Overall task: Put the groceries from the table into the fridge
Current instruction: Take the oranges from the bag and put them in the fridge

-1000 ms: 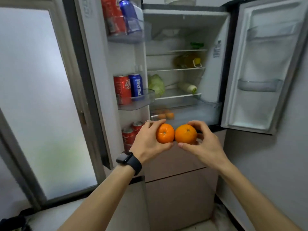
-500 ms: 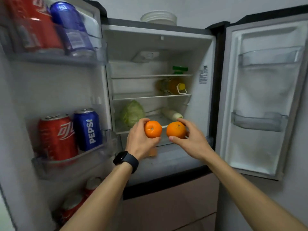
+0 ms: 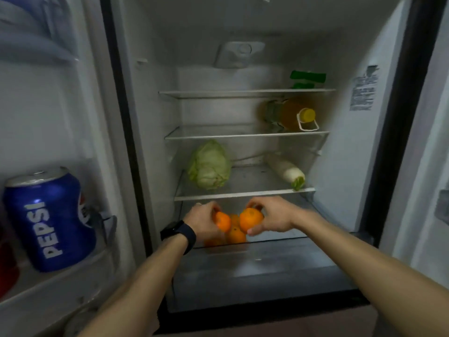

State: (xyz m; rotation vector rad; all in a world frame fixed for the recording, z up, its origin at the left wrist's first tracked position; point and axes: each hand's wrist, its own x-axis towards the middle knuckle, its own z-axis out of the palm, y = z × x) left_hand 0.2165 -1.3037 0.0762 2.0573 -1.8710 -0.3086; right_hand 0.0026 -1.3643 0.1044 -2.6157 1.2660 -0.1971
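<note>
Left hand (image 3: 205, 221): we see it inside the fridge (image 3: 150, 142), in the lowest compartment; its fingers are curled round one orange (image 3: 223, 221) and hold it from the left side. A dark watch (image 3: 178, 233) sits on the wrist.
Right hand (image 3: 274, 216): it is at the same height, and its fingers and thumb are bent round a second orange (image 3: 250, 218), held from the right.
Pile (image 3: 235, 235): some more oranges lie just below and between the two held ones, in the near left part of the compartment. We cannot tell whether the held fruits touch them.
Upper edge: the white front edge of the lowest shelf (image 3: 243, 195) runs just above both hands. The knuckles are close under it; contact we cannot tell.
Lower edge: a grey drawer cover (image 3: 255, 271) lies under both forearms.
Open room: right of the pile the compartment floor shows as far as the right wall.
Shelf above: a cabbage (image 3: 210, 165) at the left and a white radish (image 3: 288, 172) at the right, well apart.
Higher shelves: a bottle of yellow oil (image 3: 290, 115) lies on its side at the right, and a green pack (image 3: 307, 79) is above it.
Left door: a Pepsi can (image 3: 48, 220) stands in the door bin (image 3: 73, 276), near us.
</note>
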